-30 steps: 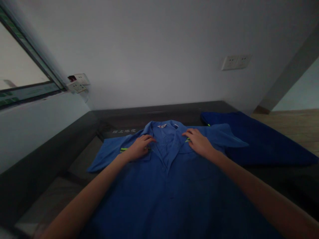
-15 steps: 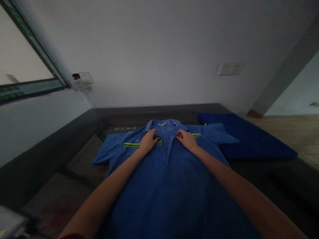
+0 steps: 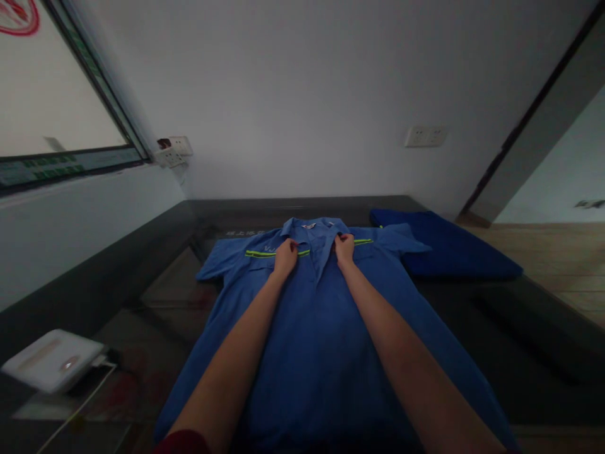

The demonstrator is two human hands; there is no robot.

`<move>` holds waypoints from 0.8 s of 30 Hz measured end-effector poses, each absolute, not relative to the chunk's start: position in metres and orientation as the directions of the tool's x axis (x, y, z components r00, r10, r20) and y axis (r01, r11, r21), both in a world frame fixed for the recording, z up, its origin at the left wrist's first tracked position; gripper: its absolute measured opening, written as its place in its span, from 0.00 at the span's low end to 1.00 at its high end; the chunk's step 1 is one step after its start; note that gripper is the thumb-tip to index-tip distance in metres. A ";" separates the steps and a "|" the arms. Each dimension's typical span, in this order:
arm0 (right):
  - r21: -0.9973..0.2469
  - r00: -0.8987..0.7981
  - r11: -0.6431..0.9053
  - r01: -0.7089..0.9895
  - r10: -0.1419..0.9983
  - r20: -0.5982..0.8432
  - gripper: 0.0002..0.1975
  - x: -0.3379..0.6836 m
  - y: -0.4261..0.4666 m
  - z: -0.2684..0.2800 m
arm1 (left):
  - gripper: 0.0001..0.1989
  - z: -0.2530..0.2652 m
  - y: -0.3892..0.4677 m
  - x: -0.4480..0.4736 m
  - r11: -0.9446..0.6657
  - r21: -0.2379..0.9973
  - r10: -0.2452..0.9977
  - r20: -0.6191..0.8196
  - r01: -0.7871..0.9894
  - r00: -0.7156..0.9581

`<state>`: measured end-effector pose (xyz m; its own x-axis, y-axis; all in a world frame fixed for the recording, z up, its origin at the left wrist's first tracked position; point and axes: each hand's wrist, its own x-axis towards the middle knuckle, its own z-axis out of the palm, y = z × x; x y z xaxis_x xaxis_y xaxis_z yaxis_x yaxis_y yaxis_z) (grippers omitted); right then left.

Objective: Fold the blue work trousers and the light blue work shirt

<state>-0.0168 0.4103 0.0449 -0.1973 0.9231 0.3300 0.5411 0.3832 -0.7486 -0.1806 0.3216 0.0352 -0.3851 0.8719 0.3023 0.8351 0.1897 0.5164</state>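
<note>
A blue short-sleeved work shirt [image 3: 326, 340] with yellow-green reflective stripes across the chest lies front up on a dark table [image 3: 510, 340], collar at the far end. My left hand [image 3: 285, 256] grips the left collar flap with curled fingers. My right hand [image 3: 345, 247] pinches the right collar flap. Both forearms stretch out over the shirt's front.
A darker blue folded garment [image 3: 454, 255] lies on the table at the far right, beside the shirt's sleeve. A white flat device [image 3: 51, 360] with a cable sits at the near left. Wall sockets [image 3: 172, 151] hang at the left corner, under a window.
Both hands slid inward from the chest onto the collar flaps and closed on them. The camera pulled back and tilted, bringing the white device into view at left.
</note>
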 end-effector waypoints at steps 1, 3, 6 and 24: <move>-0.745 -0.198 0.389 0.542 0.921 0.337 0.15 -0.015 0.408 0.045 | 0.13 0.034 0.320 -0.179 0.179 0.504 0.877 0.307 0.845 -0.369; -0.734 -0.206 0.404 0.546 0.914 0.350 0.16 -0.013 0.405 0.045 | 0.12 0.032 0.317 -0.174 0.151 0.472 0.890 0.317 0.869 -0.327; -0.709 -0.234 0.433 0.557 0.900 0.367 0.18 -0.015 0.405 0.041 | 0.12 0.031 0.315 -0.167 0.113 0.419 0.903 0.334 0.901 -0.269; -0.463 -0.426 0.572 0.677 0.818 0.387 0.32 -0.040 0.398 0.011 | 0.15 0.019 0.323 -0.168 0.120 0.396 0.897 0.349 0.910 -0.270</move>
